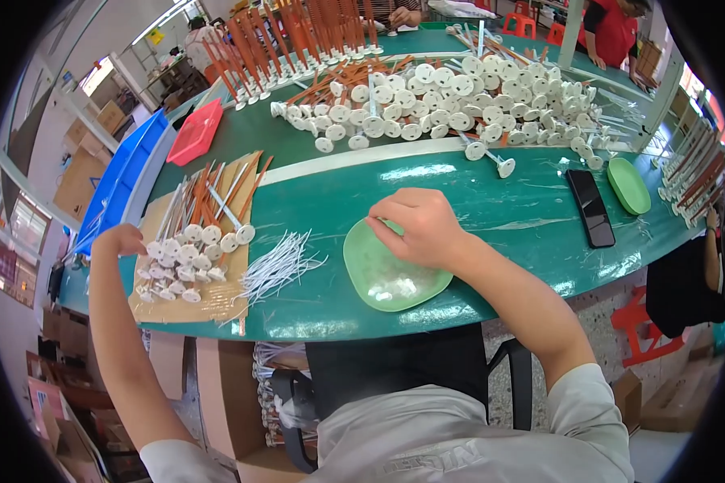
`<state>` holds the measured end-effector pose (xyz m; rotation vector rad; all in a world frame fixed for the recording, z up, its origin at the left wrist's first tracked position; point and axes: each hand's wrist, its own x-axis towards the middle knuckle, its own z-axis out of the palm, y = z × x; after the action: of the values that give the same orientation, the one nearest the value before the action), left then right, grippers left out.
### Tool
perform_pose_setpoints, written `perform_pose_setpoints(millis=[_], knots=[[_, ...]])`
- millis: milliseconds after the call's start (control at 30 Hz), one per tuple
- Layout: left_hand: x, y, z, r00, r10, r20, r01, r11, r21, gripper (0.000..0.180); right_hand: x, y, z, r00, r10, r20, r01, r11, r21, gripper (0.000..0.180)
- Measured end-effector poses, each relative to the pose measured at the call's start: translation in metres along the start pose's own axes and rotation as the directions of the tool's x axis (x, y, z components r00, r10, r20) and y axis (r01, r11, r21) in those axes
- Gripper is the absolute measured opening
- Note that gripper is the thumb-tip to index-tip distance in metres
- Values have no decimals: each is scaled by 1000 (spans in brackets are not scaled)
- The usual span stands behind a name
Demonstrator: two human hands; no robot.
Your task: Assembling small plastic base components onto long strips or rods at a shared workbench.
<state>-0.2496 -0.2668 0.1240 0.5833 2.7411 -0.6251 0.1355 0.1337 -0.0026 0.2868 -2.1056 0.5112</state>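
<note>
Glossy green tabletop | room: person in red, 2 o'clock, cut off by frame | right hand, centre, curled over green dish, thumb near forefinger, any pinch unclear | left hand, 9 o'clock, fingers bent beside white-headed rods; grip: cannot tell

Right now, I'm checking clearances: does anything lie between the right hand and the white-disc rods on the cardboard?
Yes: the green dish's left rim, then white strips on the table, lie between the right hand and the rods.
</note>
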Motion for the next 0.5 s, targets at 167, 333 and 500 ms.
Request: perform_pose_setpoints(millis=[167,333,500], knots=[[60,67,-77,947,232,-221,-138,917,374,38,4,-5,2,1000,-7,0,7,1000,-9,9],[89,232,-121,660,429,-617,-528,849,26,33,-3,1,9,998,-19,57,20,1000,-24,9],[133,359,-130,496,440,-749,-660,751,4,38,-7,12,0,998,-32,45,33,999,-18,11]])
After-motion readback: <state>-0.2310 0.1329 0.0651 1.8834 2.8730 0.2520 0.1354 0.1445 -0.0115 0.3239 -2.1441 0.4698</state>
